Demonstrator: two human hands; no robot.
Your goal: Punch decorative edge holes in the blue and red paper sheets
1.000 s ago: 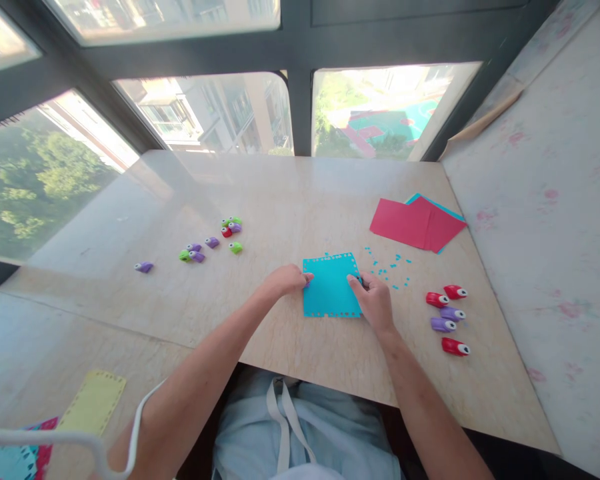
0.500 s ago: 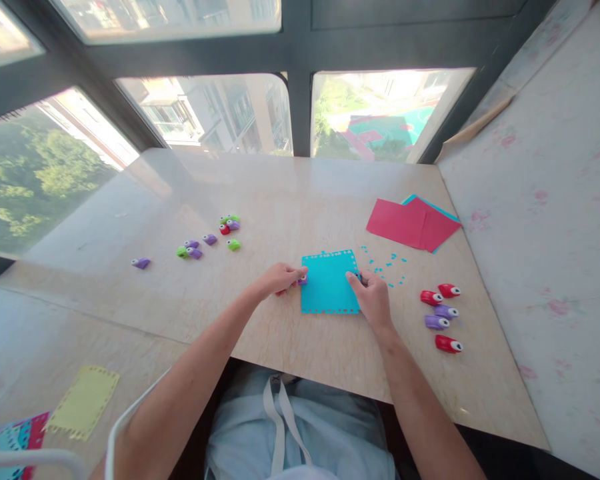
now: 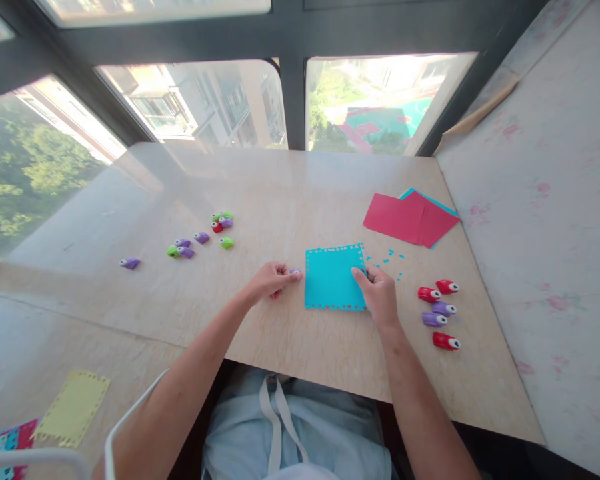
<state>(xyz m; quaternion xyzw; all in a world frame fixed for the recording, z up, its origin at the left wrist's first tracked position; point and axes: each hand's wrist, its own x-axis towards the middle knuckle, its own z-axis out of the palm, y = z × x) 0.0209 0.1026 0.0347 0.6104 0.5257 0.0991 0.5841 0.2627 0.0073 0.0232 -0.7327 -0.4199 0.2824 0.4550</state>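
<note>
The person's left hand has its thumb and finger pinched close together on a small purple punch, and most of that punch is hidden. It is just to the left of the blue sheet, with a thin gap between them. The right hand holds the right edge of the blue sheet, thumb flat on top and the other fingers curled by the edge. The sheet is in front of the person, over the pale table, and little holes run along its top and bottom edges. Tiny blue bits are scattered just past the right hand. Farther right lie three red punches and two purple punches. Their white ends have dark little marks, too small to make out. Over on the left is a loose bunch of green, purple and red punches. Plain red paper lies near the back on the right, with some blue peeking out behind it. At the bottom left, a yellow sheet with cut edges lies next to some red and blue sheets.
</note>
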